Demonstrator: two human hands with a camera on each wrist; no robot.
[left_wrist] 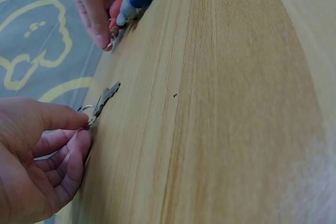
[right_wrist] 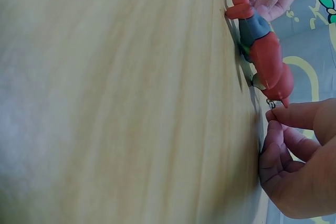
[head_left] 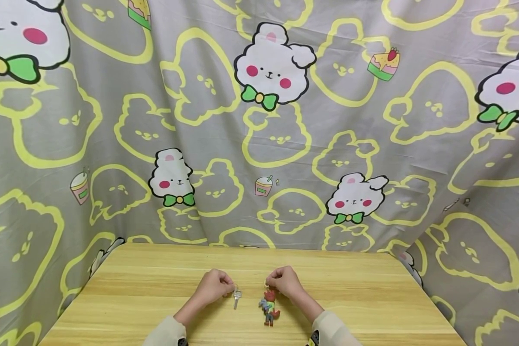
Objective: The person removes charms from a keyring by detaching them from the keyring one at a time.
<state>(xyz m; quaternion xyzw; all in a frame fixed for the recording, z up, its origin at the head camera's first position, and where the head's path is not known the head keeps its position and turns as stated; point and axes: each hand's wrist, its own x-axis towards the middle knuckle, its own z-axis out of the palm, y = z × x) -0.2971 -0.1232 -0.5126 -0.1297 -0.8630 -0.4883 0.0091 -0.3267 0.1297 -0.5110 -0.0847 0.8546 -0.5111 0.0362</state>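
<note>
Between thumb and fingertips, my left hand (head_left: 216, 284) pinches a small metal ring that bears a silver key (head_left: 237, 300). In the left wrist view the key (left_wrist: 106, 98) points away from the fingers, close to the tabletop. To the right, my right hand (head_left: 286, 281) pinches the small metal ring or clasp at the top of a figurine keychain (head_left: 269, 307). This figurine (right_wrist: 266, 59) has a red head, a red tail, dark legs and a bluish part at its side. A gap separates the key from the figurine. The pinched part of each ring is hidden by the fingers.
Both hands are over a light wooden table (head_left: 125, 293). A grey curtain (head_left: 225, 139) printed with white bears and yellow outlines hangs behind the table and along both sides. A tiny dark mark (left_wrist: 175, 96) shows on the wood.
</note>
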